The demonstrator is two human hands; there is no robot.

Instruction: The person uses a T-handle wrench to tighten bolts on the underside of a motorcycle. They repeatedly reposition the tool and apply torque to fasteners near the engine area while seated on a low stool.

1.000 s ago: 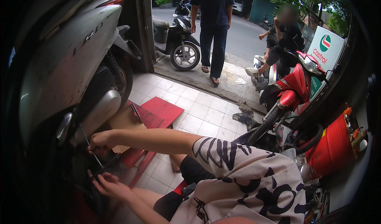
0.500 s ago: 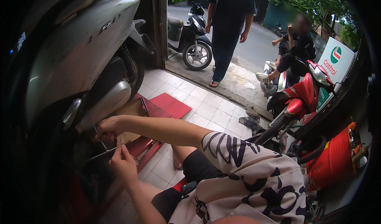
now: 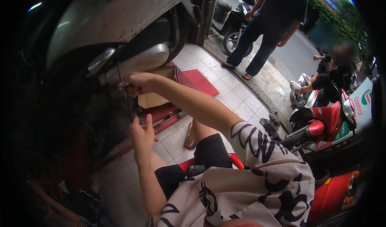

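Observation:
A slim metal T-handle wrench (image 3: 119, 71) stands beside the engine side of a silver scooter (image 3: 108, 22). My right hand (image 3: 138, 83) is closed around its shaft, in front of the scooter's pale side cover (image 3: 146, 59). Below it, my left hand (image 3: 142, 135) is near the wrench's lower end, thumb raised apart from the index finger. Whether its fingertips touch the wrench cannot be made out. Deep shadow hides the wrench's tip and the parts behind my hands.
A tan open box (image 3: 155, 100) lies by a red stand (image 3: 161, 124) on white tiles. Another person's arm (image 3: 60, 207) shows at lower left. Outside, a person in dark clothes (image 3: 277, 18) stands near a parked scooter (image 3: 233, 36). A red motorbike (image 3: 321, 120) is at right.
My view has shifted, so the scene sits farther right. The wrench has turned, and my left thumb has spread from the index finger. The standing person's legs have parted.

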